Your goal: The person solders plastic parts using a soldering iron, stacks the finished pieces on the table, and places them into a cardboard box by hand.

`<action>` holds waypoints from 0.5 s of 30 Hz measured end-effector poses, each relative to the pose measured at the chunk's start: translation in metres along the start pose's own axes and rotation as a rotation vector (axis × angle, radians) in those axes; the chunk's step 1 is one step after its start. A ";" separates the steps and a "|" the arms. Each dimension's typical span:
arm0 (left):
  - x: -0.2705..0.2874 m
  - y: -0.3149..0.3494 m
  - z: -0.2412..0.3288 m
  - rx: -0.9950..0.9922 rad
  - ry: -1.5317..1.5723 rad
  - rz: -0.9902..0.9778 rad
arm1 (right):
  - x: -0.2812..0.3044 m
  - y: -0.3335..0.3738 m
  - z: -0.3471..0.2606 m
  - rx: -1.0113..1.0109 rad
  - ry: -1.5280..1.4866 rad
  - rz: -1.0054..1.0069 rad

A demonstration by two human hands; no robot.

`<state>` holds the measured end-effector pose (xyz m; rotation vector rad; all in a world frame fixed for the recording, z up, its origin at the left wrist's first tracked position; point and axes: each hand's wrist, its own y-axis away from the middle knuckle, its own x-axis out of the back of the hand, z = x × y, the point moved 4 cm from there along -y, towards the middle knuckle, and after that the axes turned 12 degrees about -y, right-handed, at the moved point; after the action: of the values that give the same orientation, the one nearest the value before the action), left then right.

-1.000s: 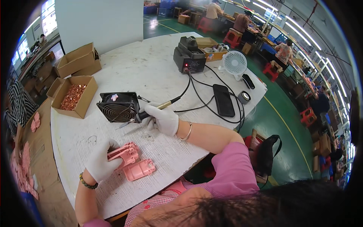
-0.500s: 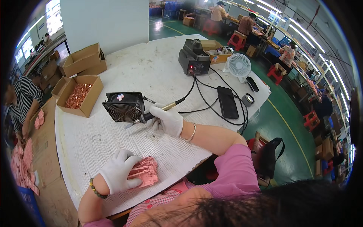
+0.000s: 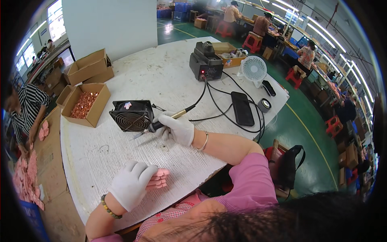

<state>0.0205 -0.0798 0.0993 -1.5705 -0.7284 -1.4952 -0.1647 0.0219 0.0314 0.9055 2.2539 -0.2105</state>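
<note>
White gloves cover both my hands. My left hand (image 3: 132, 183) is closed on a pink moulded plastic part (image 3: 159, 179) close to the table's front edge; the glove hides much of the part. In my right hand (image 3: 174, 129) is a soldering iron (image 3: 154, 126), its tip slanting down to the left. The tip is in front of a black square fan (image 3: 132, 116) with a round wire guard. From the iron's gold-coloured collar a black cable runs back to a black soldering station (image 3: 206, 64) with a lit red light.
An open carton (image 3: 89, 107) of small copper-coloured pieces stands at the left. A phone (image 3: 242, 109), a tape roll (image 3: 264, 105) and a small white fan (image 3: 253, 69) are at the right, among loose cables. Beyond the left edge, a person in stripes (image 3: 32, 101) handles pink parts.
My left hand has tipped the pink part up on its side, so its layered edge shows instead of its broad face. The right hand with the soldering iron stays nearly still.
</note>
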 end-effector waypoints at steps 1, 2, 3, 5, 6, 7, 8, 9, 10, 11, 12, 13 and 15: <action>-0.017 0.006 -0.002 0.056 -0.049 -0.043 | -0.002 0.000 0.000 0.001 0.013 -0.013; -0.025 0.007 -0.004 0.111 -0.097 -0.088 | -0.003 -0.001 0.001 0.002 0.026 -0.025; -0.025 0.008 -0.003 0.113 -0.104 -0.091 | -0.003 -0.002 0.000 0.005 0.021 -0.031; -0.021 0.005 -0.001 0.145 -0.072 -0.145 | 0.000 -0.003 0.002 -0.054 0.052 -0.020; -0.020 0.004 0.000 0.149 -0.084 -0.151 | 0.001 -0.002 0.003 -0.050 0.044 -0.032; -0.018 0.004 0.001 0.132 -0.086 -0.123 | 0.000 -0.003 0.004 -0.021 0.053 -0.056; -0.017 0.003 0.002 0.118 -0.091 -0.095 | 0.000 -0.003 0.003 0.007 0.061 -0.083; -0.019 0.001 0.001 0.132 -0.114 -0.102 | 0.002 -0.002 0.002 0.015 0.107 -0.077; -0.023 0.000 0.000 0.110 -0.071 -0.114 | 0.002 -0.003 0.002 0.021 0.148 -0.082; -0.022 0.001 0.000 0.097 -0.031 -0.126 | 0.000 -0.004 0.003 0.012 0.146 -0.076; -0.019 0.001 0.001 0.139 -0.023 -0.147 | 0.002 -0.006 0.006 0.018 0.153 -0.083; -0.018 0.002 0.000 0.180 -0.054 -0.150 | 0.005 -0.010 0.009 0.020 0.165 -0.093; -0.020 0.000 0.000 0.106 -0.042 -0.115 | -0.001 -0.007 0.006 0.023 0.128 -0.119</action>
<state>0.0181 -0.0772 0.0795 -1.5058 -0.9214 -1.4843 -0.1657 0.0139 0.0269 0.8175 2.4311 -0.2393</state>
